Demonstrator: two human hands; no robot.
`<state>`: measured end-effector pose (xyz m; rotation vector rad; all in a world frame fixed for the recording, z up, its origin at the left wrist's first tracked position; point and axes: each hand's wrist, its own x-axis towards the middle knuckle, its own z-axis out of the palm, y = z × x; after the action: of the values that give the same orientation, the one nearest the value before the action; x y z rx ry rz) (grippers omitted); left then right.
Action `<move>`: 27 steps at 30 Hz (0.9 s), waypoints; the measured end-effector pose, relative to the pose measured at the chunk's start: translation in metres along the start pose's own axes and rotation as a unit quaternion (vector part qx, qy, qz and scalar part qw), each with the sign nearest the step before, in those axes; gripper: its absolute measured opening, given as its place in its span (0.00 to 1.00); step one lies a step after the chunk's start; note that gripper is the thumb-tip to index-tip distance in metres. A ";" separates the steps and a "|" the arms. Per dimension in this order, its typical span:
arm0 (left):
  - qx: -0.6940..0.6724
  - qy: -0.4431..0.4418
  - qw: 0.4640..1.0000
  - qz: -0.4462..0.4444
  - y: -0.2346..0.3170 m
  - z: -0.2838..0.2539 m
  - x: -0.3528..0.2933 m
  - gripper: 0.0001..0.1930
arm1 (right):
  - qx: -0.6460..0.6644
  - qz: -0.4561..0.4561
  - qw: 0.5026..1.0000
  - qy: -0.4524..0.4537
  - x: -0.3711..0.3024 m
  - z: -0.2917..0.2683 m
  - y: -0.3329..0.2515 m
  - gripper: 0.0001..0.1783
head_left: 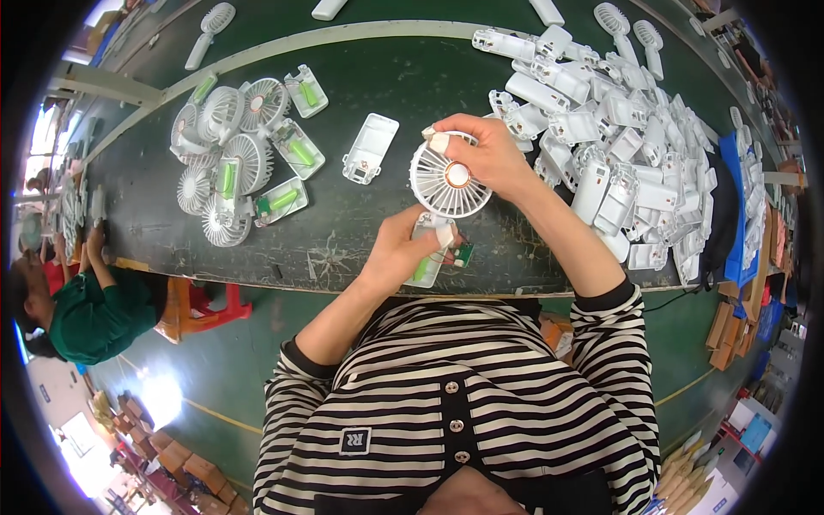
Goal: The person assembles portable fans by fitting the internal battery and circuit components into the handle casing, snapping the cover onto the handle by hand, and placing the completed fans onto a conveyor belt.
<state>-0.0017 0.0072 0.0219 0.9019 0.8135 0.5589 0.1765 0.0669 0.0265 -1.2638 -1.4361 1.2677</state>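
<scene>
Leftward, right grip [483, 154] curls over fan [446, 187].

The place was a factory workshop given over to assembling small goods, as the long, scuffed dark-green workbench [515, 262] showed, with its great heap of white plastic housings [592, 190] and its cluster of part-built handheld fans [249, 163], green cells showing in the open cases. A co-worker [107, 318] in green sat farther along on the left, near a red plastic stool [227, 305]. Cardboard boxes [202, 470] stood piled on the green floor [223, 369] (yellow lines were marked across it, shop-floor fashion).
</scene>
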 end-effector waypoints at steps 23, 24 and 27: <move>-0.051 0.111 0.993 -0.006 0.011 -0.019 0.023 0.13 | -0.338 -0.406 0.843 0.101 -0.068 0.030 0.003 0.19; -0.050 0.115 0.992 -0.002 0.012 -0.022 0.022 0.13 | -0.332 -0.400 0.849 0.091 -0.063 0.033 0.003 0.19; -0.091 0.150 0.984 -0.020 0.010 -0.031 0.023 0.13 | -0.324 -0.394 0.857 0.072 -0.049 0.042 -0.002 0.18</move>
<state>-0.0140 0.0434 0.0101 0.6400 1.0318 0.7319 0.1432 0.0113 0.0236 -0.9357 -2.0475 0.1226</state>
